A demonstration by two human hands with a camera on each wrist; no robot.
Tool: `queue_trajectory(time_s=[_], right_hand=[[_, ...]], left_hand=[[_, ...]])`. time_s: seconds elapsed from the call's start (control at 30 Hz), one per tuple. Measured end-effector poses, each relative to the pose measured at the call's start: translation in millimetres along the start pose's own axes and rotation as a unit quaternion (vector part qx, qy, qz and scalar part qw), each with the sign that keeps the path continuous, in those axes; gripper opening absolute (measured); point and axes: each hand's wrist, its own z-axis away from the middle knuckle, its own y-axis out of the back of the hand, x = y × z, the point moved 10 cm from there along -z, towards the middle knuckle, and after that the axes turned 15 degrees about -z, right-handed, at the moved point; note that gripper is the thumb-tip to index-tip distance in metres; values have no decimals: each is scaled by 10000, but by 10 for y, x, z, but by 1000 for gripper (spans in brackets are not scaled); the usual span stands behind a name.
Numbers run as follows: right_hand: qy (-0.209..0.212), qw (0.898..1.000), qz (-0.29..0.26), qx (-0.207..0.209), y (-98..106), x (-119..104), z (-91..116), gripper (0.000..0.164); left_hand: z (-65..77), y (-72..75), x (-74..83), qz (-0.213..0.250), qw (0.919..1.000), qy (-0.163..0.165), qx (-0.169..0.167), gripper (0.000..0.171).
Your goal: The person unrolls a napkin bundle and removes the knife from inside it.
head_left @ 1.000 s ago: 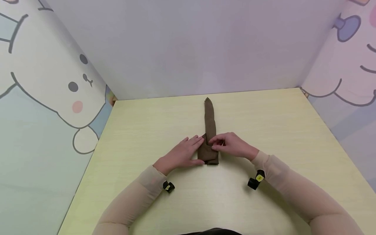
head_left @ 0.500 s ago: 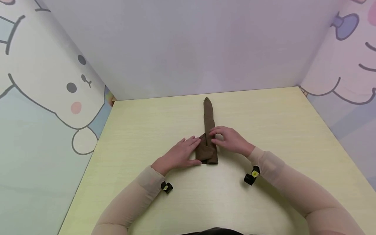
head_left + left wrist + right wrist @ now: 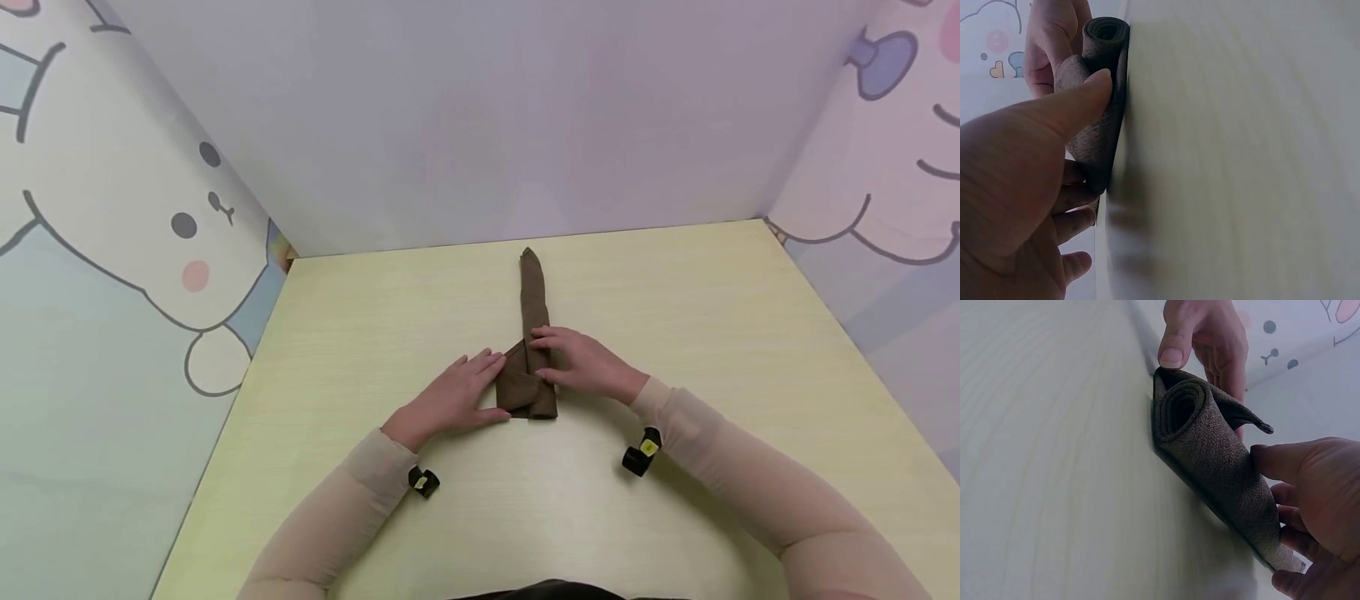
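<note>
Head view shows one brown cloth (image 3: pixel 533 300) on the desk (image 3: pixel 390 308): a narrow roll pointing towards the plain back panel (image 3: pixel 487 125), with one wider flap (image 3: pixel 517 390) folded out at its near left. The left hand (image 3: pixel 450 396) lies at the flap's left side, fingers extended and thumb along the near edge — probably so the folded part keeps its shape and does not spring up. The right hand (image 3: pixel 588 365) rests across the roll with gently bent fingers, thumb set apart and nearer the person; it seems to press there to keep the layers from loosening. Neither hand appears clenched round the cloth, though what the right fingertips do underneath I cannot tell. Right wrist view shows why steadying may matter: the near end is a visible coil (image 3: pixel 1169 428), and the flap's edge stands off it.

Counted up — one cloth, two hands, two beige sleeves (image 3: pixel 337 508), two small black devices (image 3: pixel 427 483), one at each cuff, and two cartoon-printed side panels (image 3: pixel 112 167).
</note>
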Motion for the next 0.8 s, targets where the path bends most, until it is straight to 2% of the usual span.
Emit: queue_trajectory(time_s=[0.3, 0.4, 0.6, 0.7, 0.8], right_hand=[[36, 10000, -32, -15, 3, -5, -1, 49], [28, 10000, -42, -32, 1, -4, -1, 49], [93, 10000, -6, -28, 3, -18, 11, 49], [131, 9999, -7, 14, 6, -17, 18, 49], [132, 9999, -51, 9, 0, -19, 15, 49]], left_hand=[[48, 3, -39, 81, 9999, 76, 27, 90], [53, 55, -22, 24, 9997, 19, 234, 90], [10, 355, 201, -203, 9922, -472, 1139, 86], [-30, 437, 322, -360, 9890, -677, 1264, 85], [-67, 443, 380, -520, 9888, -743, 1189, 83]])
